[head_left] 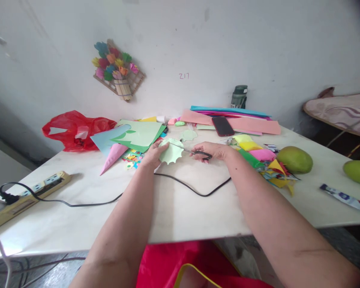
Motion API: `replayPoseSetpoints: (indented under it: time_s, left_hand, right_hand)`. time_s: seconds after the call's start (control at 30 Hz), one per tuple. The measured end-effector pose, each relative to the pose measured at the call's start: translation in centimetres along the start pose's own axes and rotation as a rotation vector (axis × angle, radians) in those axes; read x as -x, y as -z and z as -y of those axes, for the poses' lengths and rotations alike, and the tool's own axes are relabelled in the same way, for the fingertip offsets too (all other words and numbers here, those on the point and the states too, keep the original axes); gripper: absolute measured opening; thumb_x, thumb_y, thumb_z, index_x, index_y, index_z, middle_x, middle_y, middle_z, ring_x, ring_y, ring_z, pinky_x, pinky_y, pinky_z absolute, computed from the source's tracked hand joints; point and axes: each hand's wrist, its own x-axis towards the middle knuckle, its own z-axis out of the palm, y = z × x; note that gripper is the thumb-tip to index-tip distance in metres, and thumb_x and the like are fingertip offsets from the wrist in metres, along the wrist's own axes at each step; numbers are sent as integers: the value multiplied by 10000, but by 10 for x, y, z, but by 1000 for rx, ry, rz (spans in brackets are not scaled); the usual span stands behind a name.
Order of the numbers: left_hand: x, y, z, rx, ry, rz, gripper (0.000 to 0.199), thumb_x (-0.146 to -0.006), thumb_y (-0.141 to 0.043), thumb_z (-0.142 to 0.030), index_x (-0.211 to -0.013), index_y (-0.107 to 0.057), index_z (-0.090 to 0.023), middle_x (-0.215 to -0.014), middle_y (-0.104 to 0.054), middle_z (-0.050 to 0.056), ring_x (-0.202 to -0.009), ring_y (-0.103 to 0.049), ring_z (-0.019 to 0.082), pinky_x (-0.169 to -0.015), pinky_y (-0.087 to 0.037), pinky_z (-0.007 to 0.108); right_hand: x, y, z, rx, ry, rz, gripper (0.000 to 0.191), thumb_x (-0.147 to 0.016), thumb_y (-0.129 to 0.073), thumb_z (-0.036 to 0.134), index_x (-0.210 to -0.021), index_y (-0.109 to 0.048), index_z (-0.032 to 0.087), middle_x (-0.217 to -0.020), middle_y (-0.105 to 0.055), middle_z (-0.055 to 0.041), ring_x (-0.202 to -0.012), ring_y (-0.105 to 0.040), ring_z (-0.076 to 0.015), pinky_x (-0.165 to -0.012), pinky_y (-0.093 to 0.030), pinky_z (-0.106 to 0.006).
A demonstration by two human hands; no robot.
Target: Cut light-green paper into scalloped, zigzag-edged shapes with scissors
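- My left hand (153,155) pinches a scalloped pale green paper disc (174,155) by its left side, over the white table (195,220).
- My right hand (214,150) is closed around black-handled scissors (204,153), blades reaching the disc.
- Just beyond lies another scalloped piece (189,135).
- A dark phone (223,126) rests on pink paper (258,126) farther back, to the right.

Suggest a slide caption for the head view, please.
Left grip holding a scalloped pale-green paper disc, right grip holding black-handled metal scissors at its edge, over a white tabletop.
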Motion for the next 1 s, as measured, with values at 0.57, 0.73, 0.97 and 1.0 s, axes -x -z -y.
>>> replayPoseSetpoints:
  time_s: [0.57, 0.73, 0.97, 1.0]
  left_hand:
    - [2, 0, -3, 12, -4, 75, 344, -609, -718, -188, -898, -556, -95, -772, -663, 97, -680, -644, 193, -673, -523, 312]
    - [4, 1, -5, -28, 15, 130, 391, -604, -709, -171, -964, -579, -94, -849, -670, 113, -711, -645, 195, -686, -510, 307]
    - [5, 7, -8, -150, 58, 159, 305, -569, -708, -162, -861, -658, -91, -725, -674, 87, -620, -626, 165, -598, -487, 248]
    - [6, 7, -8, -171, 67, 163, 270, -576, -710, -178, -829, -666, -94, -717, -675, 89, -610, -623, 163, -592, -486, 247]
  right_hand:
    - [-6, 7, -14, -56, 73, -68, 280, -707, -650, 327, -898, -571, 138, -528, -489, 40, -377, -391, -42, -346, -320, -160]
    - [-4, 8, -14, -70, 114, -69, 282, -715, -639, 318, -910, -575, 125, -532, -479, 43, -382, -385, -42, -346, -319, -166]
    - [-2, 10, -13, -55, 96, -3, 324, -700, -636, 329, -947, -582, 125, -527, -477, 53, -373, -380, -36, -351, -297, -165]
    - [-2, 10, -13, -49, 91, 9, 336, -694, -638, 334, -955, -581, 130, -530, -484, 54, -375, -383, -35, -355, -295, -164]
